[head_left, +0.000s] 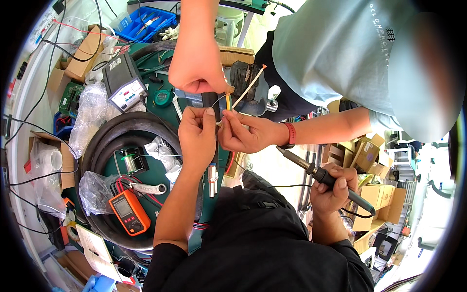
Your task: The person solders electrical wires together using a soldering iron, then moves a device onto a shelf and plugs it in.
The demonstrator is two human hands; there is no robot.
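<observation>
My left hand [197,129] is closed in a pinch on a thin solder wire [219,100], whose end curves up toward a yellow wire [228,101]. My right hand [334,192], held out to the right, is wrapped round the dark handle of a soldering iron [316,173]; its tip points up and left, apart from the wires. A co-worker's two hands are at the wires: one hand [197,65] reaches in from the top, the other hand [253,132], with a red wristband, pinches beside my left fingers. A cream-coloured wire [249,86] with an orange end sticks up between them.
Thick black cable [99,146] lies coiled on the green mat, round a solder spool [129,161] and a wrench [148,188]. An orange multimeter [129,212] rests on the coil. Behind stand a soldering station [125,82] and a blue tray [146,24]. Cardboard boxes [377,199] sit at right.
</observation>
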